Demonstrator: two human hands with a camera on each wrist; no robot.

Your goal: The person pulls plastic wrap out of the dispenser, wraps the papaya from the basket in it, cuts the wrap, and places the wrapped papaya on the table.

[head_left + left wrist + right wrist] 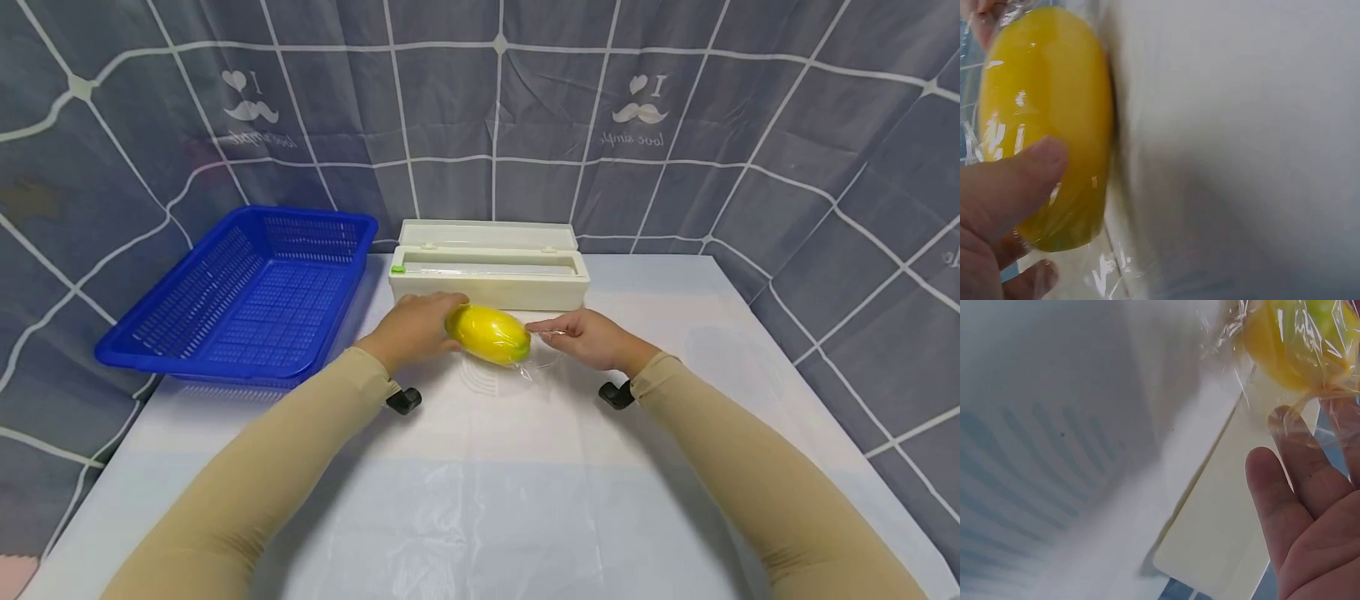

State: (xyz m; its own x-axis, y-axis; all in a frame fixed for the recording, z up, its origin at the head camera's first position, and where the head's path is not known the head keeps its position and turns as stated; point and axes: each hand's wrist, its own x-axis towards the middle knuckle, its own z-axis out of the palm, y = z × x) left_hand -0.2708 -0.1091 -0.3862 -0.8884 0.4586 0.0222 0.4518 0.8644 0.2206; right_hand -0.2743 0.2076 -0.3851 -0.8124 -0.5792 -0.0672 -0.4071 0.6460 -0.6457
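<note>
A yellow, mango-shaped fruit (pixel 487 333) with a green end is wrapped in clear plastic film (pixel 1229 337). My left hand (pixel 422 327) grips it at its left end, and the thumb (pixel 1035 165) presses on its side in the left wrist view. At the green end, my right hand (pixel 592 340) pinches loose film between thumb and index finger. Its other fingers (pixel 1266 487) are rather straight in the right wrist view. Just behind the fruit stands a long white film dispenser box (pixel 487 292), lid (pixel 487 233) raised, with a green slider (pixel 398 269) on its rim.
A blue plastic basket (pixel 322 354) with slotted walls stands on the left of the table. A white patterned cloth (pixel 480 508) covers the table. Grey curtains (pixel 555 108) with white lines hang behind and at both sides.
</note>
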